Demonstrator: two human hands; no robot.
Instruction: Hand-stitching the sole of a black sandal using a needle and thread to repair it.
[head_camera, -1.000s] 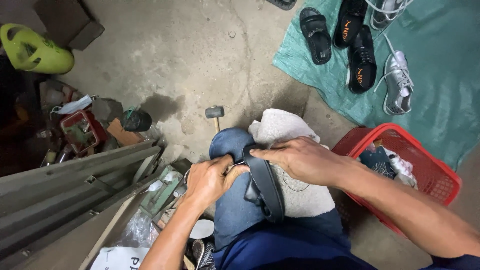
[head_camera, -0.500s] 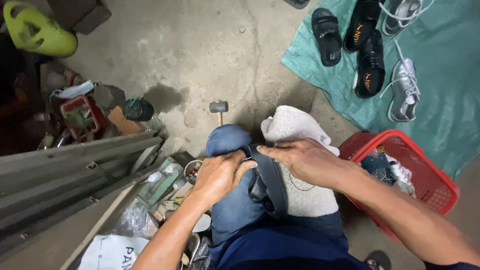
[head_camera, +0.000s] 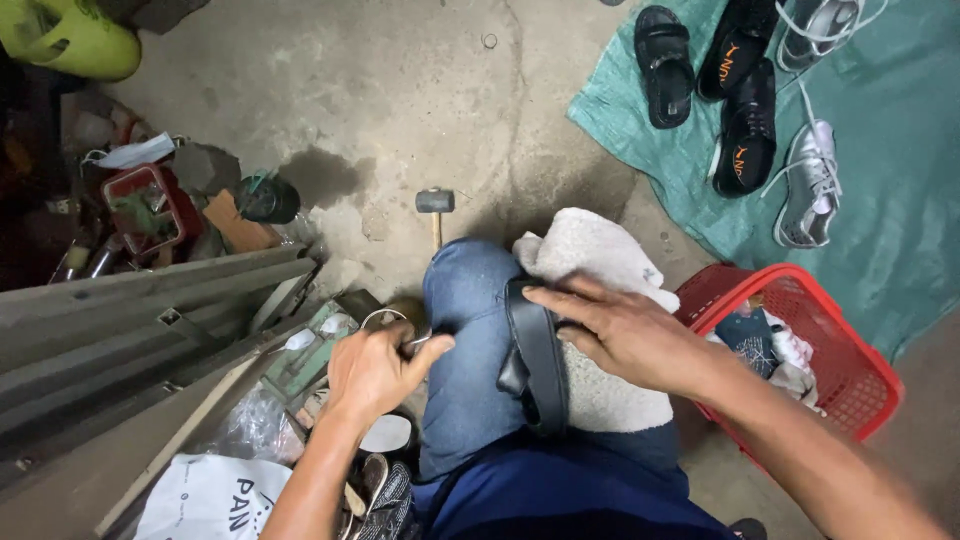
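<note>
- Black sandal (head_camera: 537, 360) lies on the person's lap at lower centre of the frame, between the blue-jeaned knee (head_camera: 465, 300) and a whitish towel (head_camera: 600, 260) draped over the other leg.
- Its long axis runs nearly up and down the frame, one end towards the knee at the top, the other towards the person's body at the bottom; which end is the toe I cannot tell.
- Right hand (head_camera: 625, 335) rests flat on the upper part of the sandal, fingers spread and pressing it against the towel.
- Left hand (head_camera: 375, 370) sits left of the knee, apart from the sandal, its fingers curled shut and pinching a small metal tool (head_camera: 415, 345) too small to identify.
- A hammer (head_camera: 435, 205) lies on the concrete floor just above the knee, head at the top.
- A red basket (head_camera: 800, 350) holding cloth stands at the right, beside the towel.
- Several shoes (head_camera: 745, 100) rest on a green sheet (head_camera: 900, 200) at the upper right.
- Grey metal bars (head_camera: 130, 320) and clutter fill the left side.
</note>
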